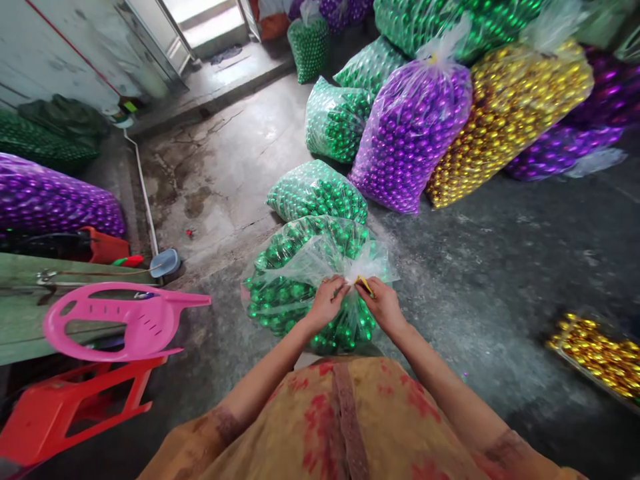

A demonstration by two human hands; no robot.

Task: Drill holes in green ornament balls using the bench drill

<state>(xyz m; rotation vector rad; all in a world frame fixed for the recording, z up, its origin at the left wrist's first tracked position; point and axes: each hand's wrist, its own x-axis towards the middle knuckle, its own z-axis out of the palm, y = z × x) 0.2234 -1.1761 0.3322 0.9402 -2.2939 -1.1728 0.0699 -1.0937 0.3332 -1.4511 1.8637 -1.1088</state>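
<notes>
A clear plastic bag of shiny green balls [290,280] stands on the floor right in front of me. My left hand [327,301] is closed on the gathered neck of the bag. My right hand [381,303] is closed too, pinching a small yellow tie [365,285] at that same neck. Both hands meet above the bag's top, with loose plastic fanning out around them.
More bags of green [316,191], purple [410,133] and gold balls [505,113] are piled ahead and to the right. A tray of gold balls [597,353] lies at right. A pink chair [125,320], a red stool [65,413] and a green bench [20,313] stand at left.
</notes>
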